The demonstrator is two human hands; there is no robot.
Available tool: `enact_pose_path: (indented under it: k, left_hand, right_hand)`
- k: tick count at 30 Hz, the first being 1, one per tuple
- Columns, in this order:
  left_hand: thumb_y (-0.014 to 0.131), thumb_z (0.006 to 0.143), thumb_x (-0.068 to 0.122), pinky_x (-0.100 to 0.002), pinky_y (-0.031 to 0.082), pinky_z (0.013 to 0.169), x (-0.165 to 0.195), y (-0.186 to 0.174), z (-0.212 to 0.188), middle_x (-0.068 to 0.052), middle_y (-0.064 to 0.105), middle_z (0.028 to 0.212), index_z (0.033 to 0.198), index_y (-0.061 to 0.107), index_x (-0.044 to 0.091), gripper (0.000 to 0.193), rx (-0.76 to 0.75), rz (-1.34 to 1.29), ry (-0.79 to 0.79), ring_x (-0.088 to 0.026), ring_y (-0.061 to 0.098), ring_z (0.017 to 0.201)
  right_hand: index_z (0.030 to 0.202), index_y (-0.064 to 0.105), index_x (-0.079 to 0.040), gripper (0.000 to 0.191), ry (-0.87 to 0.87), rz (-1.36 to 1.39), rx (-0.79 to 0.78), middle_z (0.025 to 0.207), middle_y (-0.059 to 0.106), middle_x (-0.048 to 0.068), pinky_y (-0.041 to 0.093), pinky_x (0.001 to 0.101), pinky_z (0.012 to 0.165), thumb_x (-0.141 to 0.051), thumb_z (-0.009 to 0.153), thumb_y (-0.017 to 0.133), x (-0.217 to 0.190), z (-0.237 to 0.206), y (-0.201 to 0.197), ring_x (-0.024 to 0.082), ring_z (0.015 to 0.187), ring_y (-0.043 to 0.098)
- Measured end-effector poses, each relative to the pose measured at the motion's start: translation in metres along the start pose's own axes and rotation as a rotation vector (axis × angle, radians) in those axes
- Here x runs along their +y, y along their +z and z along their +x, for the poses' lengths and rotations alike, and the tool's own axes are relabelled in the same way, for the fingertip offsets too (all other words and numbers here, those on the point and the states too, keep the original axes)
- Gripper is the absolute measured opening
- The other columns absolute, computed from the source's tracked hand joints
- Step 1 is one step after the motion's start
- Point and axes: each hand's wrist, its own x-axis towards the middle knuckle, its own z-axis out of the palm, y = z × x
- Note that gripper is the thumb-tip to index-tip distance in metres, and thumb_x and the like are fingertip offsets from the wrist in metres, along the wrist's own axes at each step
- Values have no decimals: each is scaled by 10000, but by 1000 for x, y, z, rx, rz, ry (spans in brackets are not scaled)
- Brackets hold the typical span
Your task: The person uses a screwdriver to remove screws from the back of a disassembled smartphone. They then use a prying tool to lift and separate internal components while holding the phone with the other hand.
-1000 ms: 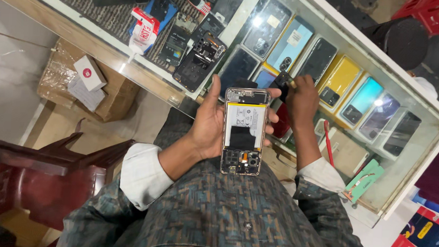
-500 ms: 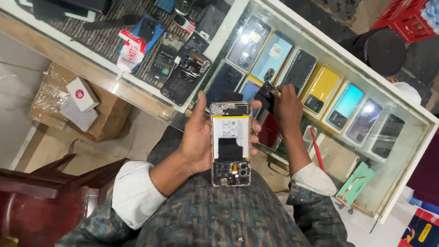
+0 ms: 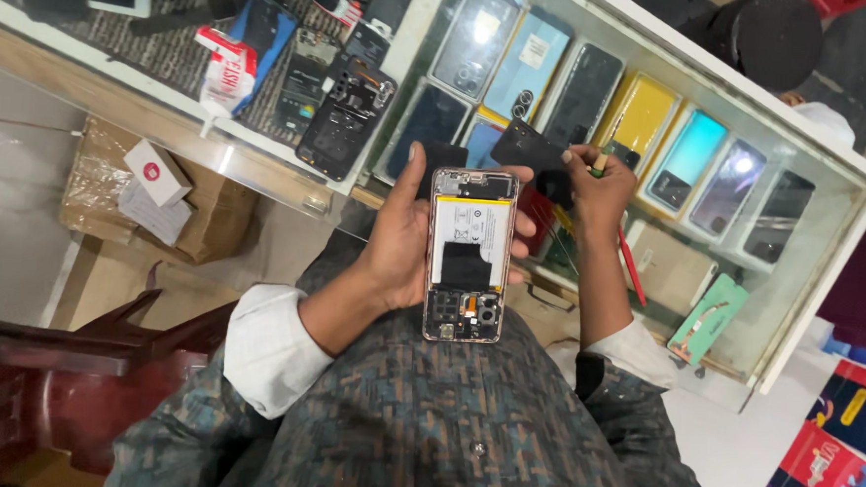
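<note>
My left hand (image 3: 399, 234) holds an opened smartphone (image 3: 468, 255) flat in its palm, back cover off, with the white battery and the circuit boards showing. My right hand (image 3: 596, 191) is just beyond the phone's top right corner, fingers pinched around a small tool with a yellowish handle (image 3: 600, 163) and a black piece, probably a cover part (image 3: 529, 150). Both hands hover in front of a glass display counter (image 3: 828, 244).
Inside the counter lie several phone cases and phones in blue, yellow and black. On its top left are a black phone frame (image 3: 346, 115), a red-and-white packet (image 3: 227, 70) and other parts. A cardboard box (image 3: 198, 211) sits underneath; a dark wooden chair (image 3: 61, 372) stands at lower left.
My right hand has drawn away from the phone's top edge, up and to the right, with the tool and black piece in its fingers. The left hand keeps the phone steady.
</note>
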Motion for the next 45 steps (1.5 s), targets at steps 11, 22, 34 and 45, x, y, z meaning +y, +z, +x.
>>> enact_pose_path:
  k: [11, 22, 34, 45]
  left_hand:
    - [220, 994, 802, -534, 618, 932, -9, 12, 35, -270, 672, 1215, 1619, 390, 30, 1008, -51, 131, -156, -338, 719, 1072]
    - [310, 942, 804, -484, 644, 796, -23, 30, 64, -275, 676, 1167, 1648, 276, 114, 988, -54, 360, -259, -324, 734, 978]
    - [290, 842, 872, -399, 648, 680, -41, 42, 68, -228, 682, 1148, 1670, 102, 188, 1091, -71, 571, -310, -265, 743, 885]
    - [308, 782, 905, -371, 650, 646, -44, 45, 65, -190, 702, 1051, 1649, 118, 209, 1128, -13, 662, -303, -217, 744, 820]
  right_hand:
    - [978, 761, -14, 80, -85, -66, 46, 748, 641, -44, 356, 216, 492, -88, 948, 768, 20, -7, -37, 24, 573, 486]
    - [977, 730, 2, 40, -182, 395, -125, 933, 653, 33, 370, 206, 552, 6, 953, 762, -42, -39, -97, 60, 636, 503]
    - [993, 736, 35, 148, -383, 26, -485, 1084, 636, 80, 611, 300, 905, 145, 895, 754, -119, -70, -94, 226, 1067, 737]
    - [982, 734, 47, 187, -414, 53, -493, 1046, 639, 86, 640, 336, 929, 190, 862, 744, -115, -72, -89, 254, 1064, 751]
